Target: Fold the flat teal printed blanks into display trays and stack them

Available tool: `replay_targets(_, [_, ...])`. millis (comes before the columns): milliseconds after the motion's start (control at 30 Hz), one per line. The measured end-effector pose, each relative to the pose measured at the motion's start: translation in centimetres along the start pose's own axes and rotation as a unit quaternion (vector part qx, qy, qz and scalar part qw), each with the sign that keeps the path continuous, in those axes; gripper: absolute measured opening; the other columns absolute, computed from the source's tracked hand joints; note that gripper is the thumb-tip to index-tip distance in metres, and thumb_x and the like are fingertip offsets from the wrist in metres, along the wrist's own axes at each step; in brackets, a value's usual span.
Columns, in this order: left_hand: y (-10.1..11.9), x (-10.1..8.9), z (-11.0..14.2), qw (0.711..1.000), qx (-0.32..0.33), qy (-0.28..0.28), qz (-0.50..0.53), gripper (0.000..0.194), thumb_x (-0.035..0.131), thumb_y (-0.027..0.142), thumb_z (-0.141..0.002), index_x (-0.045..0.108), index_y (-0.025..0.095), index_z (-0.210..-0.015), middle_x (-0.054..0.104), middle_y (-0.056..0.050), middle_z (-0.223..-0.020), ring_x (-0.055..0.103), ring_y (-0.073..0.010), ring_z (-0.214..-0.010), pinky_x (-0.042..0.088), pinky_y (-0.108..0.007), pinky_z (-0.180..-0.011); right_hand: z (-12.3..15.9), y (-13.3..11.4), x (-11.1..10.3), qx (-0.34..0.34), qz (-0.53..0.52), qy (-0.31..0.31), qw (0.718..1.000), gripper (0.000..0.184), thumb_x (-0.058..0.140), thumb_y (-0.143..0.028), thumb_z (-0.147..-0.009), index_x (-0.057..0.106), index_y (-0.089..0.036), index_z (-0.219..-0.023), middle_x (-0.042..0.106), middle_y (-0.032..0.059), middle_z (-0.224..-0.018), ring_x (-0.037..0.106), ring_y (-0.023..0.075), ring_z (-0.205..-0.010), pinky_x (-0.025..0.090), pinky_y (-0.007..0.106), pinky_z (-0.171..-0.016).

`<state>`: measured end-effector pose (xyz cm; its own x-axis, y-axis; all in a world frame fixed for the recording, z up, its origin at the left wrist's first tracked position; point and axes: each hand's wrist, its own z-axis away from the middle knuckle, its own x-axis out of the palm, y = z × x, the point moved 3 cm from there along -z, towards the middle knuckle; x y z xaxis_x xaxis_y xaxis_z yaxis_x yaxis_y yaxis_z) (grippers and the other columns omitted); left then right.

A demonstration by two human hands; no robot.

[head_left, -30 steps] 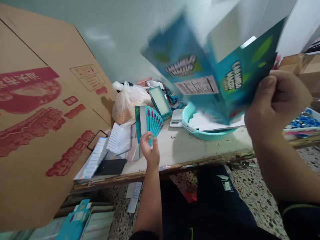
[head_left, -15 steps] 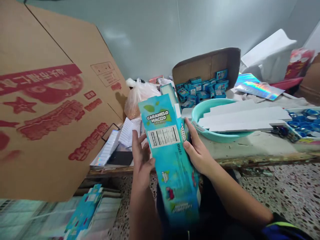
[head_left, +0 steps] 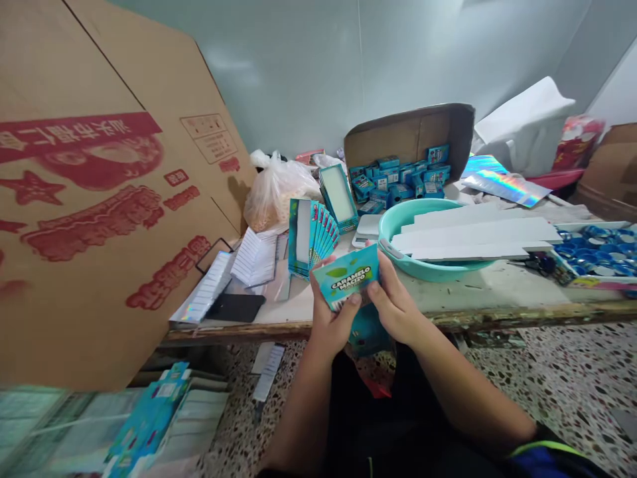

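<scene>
Both hands close on a teal carton [head_left: 347, 279] held just over the table's front edge, its label reading "CARAMELO MACIZO" in white on dark. Left hand [head_left: 331, 325]: narrow grip at the lower edge, thumb on the front. Right hand [head_left: 393, 307]: fingers curled around the right side. Blurred teal card shows below the hands.

Just behind, a fan of blue cartons [head_left: 318, 236] sits on the wooden table [head_left: 298, 330]. To the right, a turquoise basin [head_left: 398, 229] holds white card strips [head_left: 478, 239]. Upper centre: a cardboard box [head_left: 408, 133] of small blue boxes [head_left: 398, 179]. Left: a large carton [head_left: 99, 219] with red Chinese print.
</scene>
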<state>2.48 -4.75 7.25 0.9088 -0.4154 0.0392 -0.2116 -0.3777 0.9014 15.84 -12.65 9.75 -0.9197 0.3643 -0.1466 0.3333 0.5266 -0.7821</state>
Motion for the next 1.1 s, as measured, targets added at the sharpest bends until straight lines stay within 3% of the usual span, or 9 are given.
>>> replay_targets(167, [0.5, 0.6, 2.7, 0.991, 0.095, 0.089, 0.01, 0.084, 0.07, 0.058, -0.087, 0.021, 0.043, -0.155, 0.044, -0.01, -0.158, 0.054, -0.0253, -0.138, 0.052, -0.043, -0.109, 2.3, -0.5, 0.1, -0.035, 0.024, -0.044, 0.998, 0.061, 0.03, -0.062, -0.105, 0.035, -0.034, -0.159, 0.045, 0.0082, -0.159, 0.04, 0.0304, -0.149, 0.033, 0.053, -0.124])
replay_targets(333, [0.8, 1.0, 4.0, 0.996, 0.008, 0.078, 0.046, 0.061, 0.064, 0.056, -0.092, 0.038, 0.041, -0.146, 0.062, -0.005, -0.137, 0.065, -0.0212, -0.12, 0.057, -0.036, -0.099, 3.2, -1.8, -0.7, -0.082, 0.035, -0.027, 0.996, 0.06, 0.032, -0.063, -0.104, 0.033, -0.039, -0.16, 0.048, 0.0082, -0.153, 0.045, 0.0329, -0.142, 0.039, 0.055, -0.119])
replay_targets(500, [-0.9, 1.5, 4.7, 0.998, -0.042, 0.039, 0.012, 0.059, 0.073, 0.056, -0.085, 0.057, 0.029, -0.134, 0.064, -0.008, -0.134, 0.065, -0.0241, -0.12, 0.055, -0.036, -0.102, 5.8, 1.1, -0.1, -0.106, 0.058, 0.058, 0.991, 0.053, 0.039, -0.043, -0.106, 0.032, -0.041, -0.159, 0.051, 0.0101, -0.139, 0.045, 0.0335, -0.14, 0.043, 0.06, -0.114])
replay_targets(633, [-3.9, 1.8, 5.7, 0.98, -0.18, 0.06, 0.053, 0.056, 0.074, 0.064, -0.079, 0.066, 0.024, -0.118, 0.073, -0.008, -0.118, 0.071, -0.023, -0.106, 0.058, -0.035, -0.094, 8.4, 3.9, 1.0, -0.043, 0.015, 0.082, 0.996, 0.042, 0.043, -0.046, -0.104, 0.055, -0.034, -0.142, 0.051, 0.0113, -0.137, 0.044, 0.0347, -0.141, 0.043, 0.059, -0.114])
replay_targets(733, [-5.2, 2.0, 6.6, 0.949, -0.274, 0.121, 0.097, 0.054, 0.073, 0.068, -0.075, 0.067, 0.021, -0.102, 0.075, -0.005, -0.097, 0.072, -0.0217, -0.088, 0.06, -0.034, -0.081, 9.1, 4.7, 1.1, 0.063, -0.02, 0.086, 0.994, 0.036, 0.047, -0.05, -0.103, 0.074, -0.027, -0.099, 0.059, 0.0098, -0.113, 0.061, 0.0301, -0.114, 0.054, 0.049, -0.098])
replay_targets(833, [-5.1, 1.9, 6.6, 0.946, -0.299, 0.107, 0.071, 0.046, 0.074, 0.057, -0.078, 0.065, 0.021, -0.103, 0.074, -0.006, -0.099, 0.073, -0.0226, -0.09, 0.059, -0.035, -0.082, 9.1, 4.8, 0.7, 0.16, -0.054, 0.076, 0.983, 0.035, 0.057, -0.048, -0.099, 0.07, -0.024, -0.077, 0.061, 0.007, -0.098, 0.064, 0.0247, -0.093, 0.056, 0.041, -0.085])
replay_targets(900, [-4.5, 1.3, 6.0, 0.963, -0.256, 0.079, 0.018, 0.042, 0.071, 0.043, -0.081, 0.062, 0.023, -0.117, 0.072, -0.008, -0.116, 0.072, -0.0233, -0.102, 0.058, -0.038, -0.09, 8.8, 4.5, 0.1, 0.187, -0.047, 0.083, 0.978, 0.024, 0.065, -0.048, -0.093, 0.072, -0.025, -0.099, 0.063, 0.0075, -0.107, 0.065, 0.0249, -0.096, 0.057, 0.041, -0.085])
replay_targets(1000, [-3.2, 0.5, 4.9, 0.98, -0.161, -0.009, -0.117, 0.037, 0.061, 0.033, -0.086, 0.068, 0.025, -0.121, 0.065, -0.01, -0.135, 0.064, -0.0257, -0.123, 0.052, -0.042, -0.106, 7.9, 3.5, -1.3, 0.177, 0.071, 0.066, 0.98, 0.07, 0.07, -0.043, -0.089, 0.044, -0.028, -0.152, 0.054, 0.0153, -0.143, 0.06, 0.031, -0.122, 0.053, 0.05, -0.099])
replay_targets(1100, [-2.4, 0.2, 4.2, 0.961, -0.12, -0.121, -0.22, 0.029, 0.051, 0.034, -0.092, 0.078, 0.022, -0.089, 0.073, -0.01, -0.114, 0.067, -0.0277, -0.112, 0.052, -0.044, -0.103, 6.0, 1.7, -2.3, 0.135, 0.23, -0.103, 0.958, 0.058, 0.065, -0.042, -0.093, 0.054, -0.025, -0.147, 0.062, 0.0171, -0.137, 0.057, 0.0369, -0.129, 0.043, 0.06, -0.109])
